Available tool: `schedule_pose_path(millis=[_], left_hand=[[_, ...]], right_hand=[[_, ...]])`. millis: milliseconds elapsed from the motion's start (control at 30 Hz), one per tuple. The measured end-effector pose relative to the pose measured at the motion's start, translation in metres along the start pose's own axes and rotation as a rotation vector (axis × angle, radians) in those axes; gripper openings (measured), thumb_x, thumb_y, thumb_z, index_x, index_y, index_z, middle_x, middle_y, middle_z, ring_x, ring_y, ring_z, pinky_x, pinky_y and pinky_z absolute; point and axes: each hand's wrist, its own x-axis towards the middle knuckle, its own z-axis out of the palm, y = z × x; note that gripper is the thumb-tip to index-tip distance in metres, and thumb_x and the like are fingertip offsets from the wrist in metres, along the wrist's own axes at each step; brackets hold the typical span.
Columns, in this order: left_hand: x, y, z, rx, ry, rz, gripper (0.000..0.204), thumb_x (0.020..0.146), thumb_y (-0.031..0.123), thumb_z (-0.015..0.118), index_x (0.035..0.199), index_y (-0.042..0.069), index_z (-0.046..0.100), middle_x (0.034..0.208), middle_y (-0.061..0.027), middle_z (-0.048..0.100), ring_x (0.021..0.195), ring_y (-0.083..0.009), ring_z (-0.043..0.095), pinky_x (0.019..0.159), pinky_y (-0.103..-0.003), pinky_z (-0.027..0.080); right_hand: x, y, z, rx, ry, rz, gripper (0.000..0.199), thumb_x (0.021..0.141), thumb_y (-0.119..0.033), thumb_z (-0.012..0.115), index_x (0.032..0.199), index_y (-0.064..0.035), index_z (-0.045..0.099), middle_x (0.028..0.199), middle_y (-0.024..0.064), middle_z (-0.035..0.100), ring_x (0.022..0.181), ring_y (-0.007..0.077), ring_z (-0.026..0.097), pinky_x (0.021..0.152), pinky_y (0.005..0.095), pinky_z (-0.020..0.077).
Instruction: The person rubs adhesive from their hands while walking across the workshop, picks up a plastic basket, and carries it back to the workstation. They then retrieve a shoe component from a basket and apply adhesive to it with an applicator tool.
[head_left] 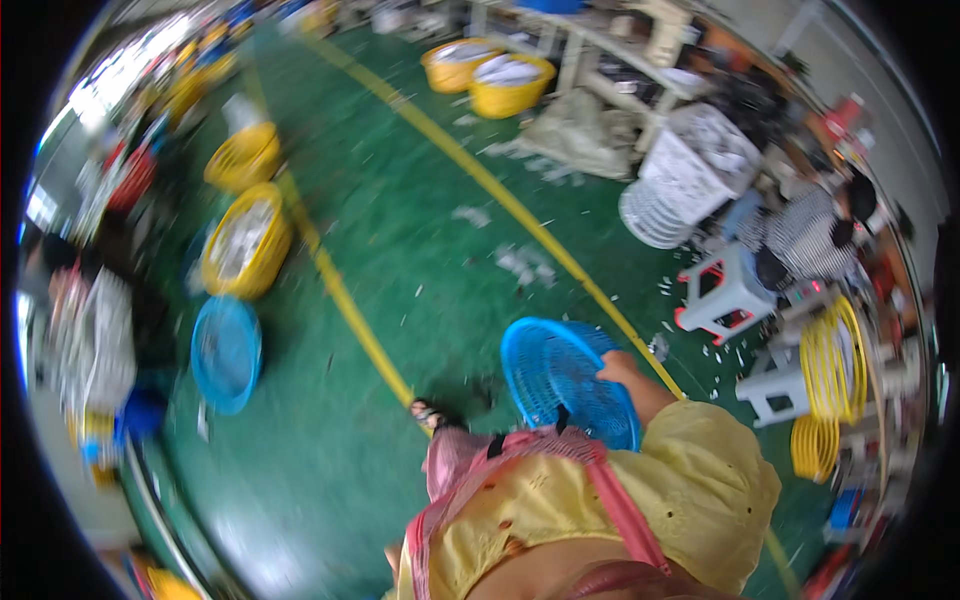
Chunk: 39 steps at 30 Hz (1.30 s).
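My right hand [622, 369] is closed around the rim of a blue plastic basket [528, 347] with slotted walls. The basket is tilted at my right side, its mouth facing ahead and up, and nothing shows in the visible part of it. My apron and yellow sleeve cover its near edge. Of my left arm only a sliver of skin shows beside my waist; the left hand itself is out of sight. One sandalled foot [427, 414] is in front of me on the green floor, by a yellow line.
Ahead on the left stand a blue tub [226, 354] and a filled yellow basket [246, 242]. To the right are a grey stool [728, 290], a seated person [815, 235], a white crate [697, 160] and stacked yellow baskets [832, 360]. White scraps [525, 264] litter the floor.
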Motion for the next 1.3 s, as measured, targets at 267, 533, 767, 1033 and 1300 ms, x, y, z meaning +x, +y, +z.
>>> schedule_pose_path(millis=[267,533,767,1033,1300], left_hand=[[0.419,-0.082,-0.159,-0.222,-0.146,-0.034,0.021,0.072,0.015,0.042,0.060,0.005,0.054,0.066,-0.0125,0.057,0.055,-0.0220,0.053,0.050,-0.036,0.042],[0.792,-0.025,-0.419,-0.459,0.131,0.024,0.020,0.076,0.018,0.045,0.084,0.002,0.055,0.075,-0.0129,0.057,0.066,-0.0227,0.055,0.057,-0.033,0.042],[0.934,-0.005,-0.478,-0.184,-0.378,-0.046,0.031,0.071,0.026,0.052,0.098,0.012,0.055,0.089,-0.0117,0.058,0.083,-0.0255,0.056,0.072,-0.034,0.043],[0.969,-0.224,-0.409,0.200,-0.394,-0.614,0.016,0.069,0.019,0.051,0.076,0.007,0.060,0.071,-0.0079,0.060,0.065,-0.0172,0.058,0.054,-0.028,0.045],[1.390,-0.229,-0.605,-0.207,-0.084,-0.567,0.036,0.073,0.033,0.044,0.080,0.001,0.058,0.082,-0.0193,0.057,0.080,-0.0337,0.054,0.068,-0.039,0.042]], right_hand=[[0.162,-0.166,-0.074,-0.010,0.015,0.177,0.030,0.052,-0.030,0.060,0.074,-0.0087,0.059,0.075,0.0138,0.057,0.074,0.0292,0.056,0.064,0.0388,0.0443],[0.386,-0.342,-0.165,0.051,-0.032,0.173,0.034,0.053,-0.030,0.060,0.079,-0.0084,0.059,0.083,0.0149,0.056,0.078,0.0298,0.055,0.066,0.0389,0.0440],[0.633,-0.467,-0.234,0.255,-0.178,0.147,0.036,0.051,-0.027,0.063,0.074,0.0010,0.059,0.073,0.0182,0.057,0.068,0.0284,0.057,0.061,0.0356,0.0454],[0.882,-0.661,-0.354,0.043,-0.109,0.115,0.027,0.051,-0.020,0.062,0.066,0.0018,0.057,0.059,0.0171,0.055,0.056,0.0289,0.057,0.053,0.0364,0.0453],[1.068,-0.786,-0.461,0.015,0.148,0.056,0.030,0.050,-0.019,0.062,0.071,0.0012,0.056,0.070,0.0195,0.056,0.071,0.0341,0.055,0.063,0.0393,0.0434]])
